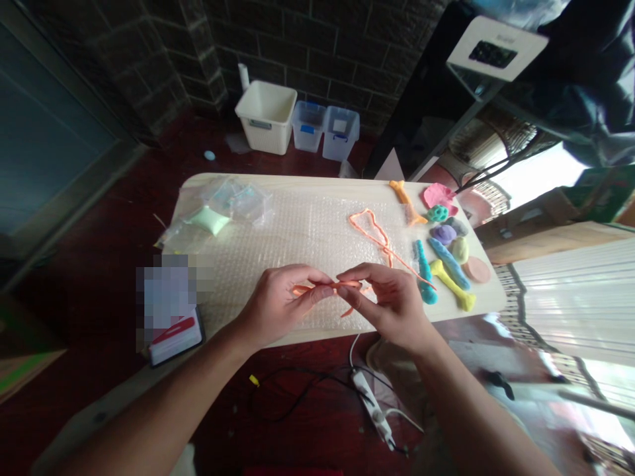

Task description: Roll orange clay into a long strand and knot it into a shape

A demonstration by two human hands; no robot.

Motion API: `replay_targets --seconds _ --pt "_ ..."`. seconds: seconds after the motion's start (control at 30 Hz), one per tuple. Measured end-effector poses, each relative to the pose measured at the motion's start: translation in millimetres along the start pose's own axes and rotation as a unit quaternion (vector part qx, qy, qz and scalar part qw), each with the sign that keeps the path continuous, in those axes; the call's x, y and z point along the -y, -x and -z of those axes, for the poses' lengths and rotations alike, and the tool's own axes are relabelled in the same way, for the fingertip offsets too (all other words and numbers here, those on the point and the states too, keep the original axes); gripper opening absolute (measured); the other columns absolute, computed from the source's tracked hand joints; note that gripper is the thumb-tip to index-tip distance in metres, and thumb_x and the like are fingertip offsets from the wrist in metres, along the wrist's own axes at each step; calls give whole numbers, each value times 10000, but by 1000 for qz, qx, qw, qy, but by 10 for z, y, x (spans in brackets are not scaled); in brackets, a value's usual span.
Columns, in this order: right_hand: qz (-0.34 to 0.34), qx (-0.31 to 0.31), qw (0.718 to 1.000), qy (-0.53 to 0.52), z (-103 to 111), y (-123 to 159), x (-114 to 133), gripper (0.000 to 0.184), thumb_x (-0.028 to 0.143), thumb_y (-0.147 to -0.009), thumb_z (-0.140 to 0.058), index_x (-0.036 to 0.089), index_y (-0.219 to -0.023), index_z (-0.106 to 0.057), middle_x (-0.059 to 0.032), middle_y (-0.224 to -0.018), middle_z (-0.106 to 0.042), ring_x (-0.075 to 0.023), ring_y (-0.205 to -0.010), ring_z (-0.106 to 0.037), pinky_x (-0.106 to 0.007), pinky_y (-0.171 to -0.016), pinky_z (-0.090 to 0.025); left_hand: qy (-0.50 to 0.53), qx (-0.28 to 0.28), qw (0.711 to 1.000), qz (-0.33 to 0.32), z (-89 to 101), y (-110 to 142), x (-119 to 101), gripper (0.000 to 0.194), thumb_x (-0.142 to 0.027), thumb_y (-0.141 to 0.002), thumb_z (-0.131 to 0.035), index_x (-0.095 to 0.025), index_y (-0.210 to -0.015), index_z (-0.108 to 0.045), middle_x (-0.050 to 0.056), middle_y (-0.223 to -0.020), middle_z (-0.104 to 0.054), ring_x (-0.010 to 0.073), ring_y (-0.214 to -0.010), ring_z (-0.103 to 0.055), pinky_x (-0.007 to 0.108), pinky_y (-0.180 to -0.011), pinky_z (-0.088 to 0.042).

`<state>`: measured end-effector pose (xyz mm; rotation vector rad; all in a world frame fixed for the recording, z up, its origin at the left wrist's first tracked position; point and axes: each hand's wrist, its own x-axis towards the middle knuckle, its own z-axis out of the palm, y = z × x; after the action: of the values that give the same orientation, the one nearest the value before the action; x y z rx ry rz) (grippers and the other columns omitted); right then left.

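Between my two hands, above the near edge of the bubble wrap (297, 231), is a thin strip of orange modelling clay (300, 289). My left hand (285, 297) pinches it between thumb and fingertips. Close beside it, my right hand (384, 297) pinches the same strip, the fingertips nearly meeting. A short orange end hangs below the right fingers. Farther back on the wrap lies a long, thin orange clay strand (367, 235) bent into a loop, its tail running toward the teal clay piece (425, 271). Whether strand and strip are joined is hidden by my right hand.
Clay pieces in several colours, including a yellow bone shape (454, 285) and a pink lump (439, 197), lie on the table's right side. A pale green packet (209, 219) and clear bags lie at left. Bins (268, 119) stand behind; a power strip (372, 406) lies below.
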<state>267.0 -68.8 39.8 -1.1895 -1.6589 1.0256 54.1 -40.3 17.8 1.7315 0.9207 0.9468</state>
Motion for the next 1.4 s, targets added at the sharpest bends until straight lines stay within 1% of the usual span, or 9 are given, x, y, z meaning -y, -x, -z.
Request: replay_targets --seconds 0.17,0.33,0.47,0.63,0.87,0.97,1.07,1.27,1.4 --pt "-10 22 1000 0 -1 11 8 166 212 -913 -769 220 -1072 -816 -66 -992 -816 -212 -882 -763 -344 -796 -596 -29 -7 999 -34 0 -1 -4 112 -242 -961 -693 -168 -942 -774 30 -895 -793 151 -828 -742 235 -753 -558" --pt "-7 9 1000 -2 1 15 3 120 209 -923 -749 218 -1026 -811 -58 -940 -808 -196 -819 -747 -329 -731 -580 -16 -7 1000 -23 -21 -1 33 151 -269 -925 -755 -178 -1044 -769 29 -967 -803 152 -869 -750 233 -784 -565" --pt "-6 8 1000 -18 -2 13 4 260 210 -893 -789 219 -1153 -777 -56 -971 -806 -201 -871 -753 -335 -783 -595 -16 -9 998 -56 -19 1 31 103 -227 -972 -694 -190 -970 -791 19 -911 -803 135 -834 -745 220 -756 -549" --pt "14 23 999 28 10 6 31 103 193 -940 -735 215 -994 -820 -54 -943 -818 -186 -831 -760 -320 -767 -588 -47 -19 996 -67 -23 9 34 96 -206 -927 -737 -160 -1000 -779 35 -903 -800 148 -806 -747 227 -732 -551" --pt "-5 21 1000 3 -1 8 19 222 231 -904 -783 207 -1125 -787 -65 -981 -812 -208 -883 -757 -335 -791 -594 -52 -17 995 -84 -20 6 -9 117 -205 -977 -676 -168 -948 -783 26 -887 -811 135 -808 -758 211 -730 -542" --pt "11 34 999 35 7 0 39 134 221 -939 -741 216 -1048 -819 -64 -992 -823 -199 -869 -769 -325 -785 -596 -71 -17 994 -87 -23 11 0 130 -200 -981 -661 -162 -948 -781 34 -878 -810 147 -792 -758 229 -719 -543" --pt "11 22 999 40 12 3 41 125 206 -950 -719 226 -1016 -823 -55 -956 -825 -189 -826 -767 -318 -753 -590 -64 -25 995 -68 -33 16 24 145 -237 -941 -729 -162 -1058 -770 46 -940 -822 166 -826 -773 237 -733 -560" --pt "2 9 1000 14 -5 14 18 198 208 -892 -784 219 -1089 -801 -60 -994 -819 -207 -894 -766 -334 -805 -598 -70 -19 993 -88 -25 16 18 143 -246 -990 -666 -171 -955 -782 40 -851 -806 158 -770 -756 248 -697 -544" --pt "11 24 999 33 -1 5 34 113 200 -929 -744 224 -1005 -824 -52 -949 -823 -191 -834 -768 -322 -764 -594 -70 -28 994 -80 -30 17 13 107 -235 -964 -692 -173 -990 -776 41 -880 -809 166 -791 -759 259 -725 -567"
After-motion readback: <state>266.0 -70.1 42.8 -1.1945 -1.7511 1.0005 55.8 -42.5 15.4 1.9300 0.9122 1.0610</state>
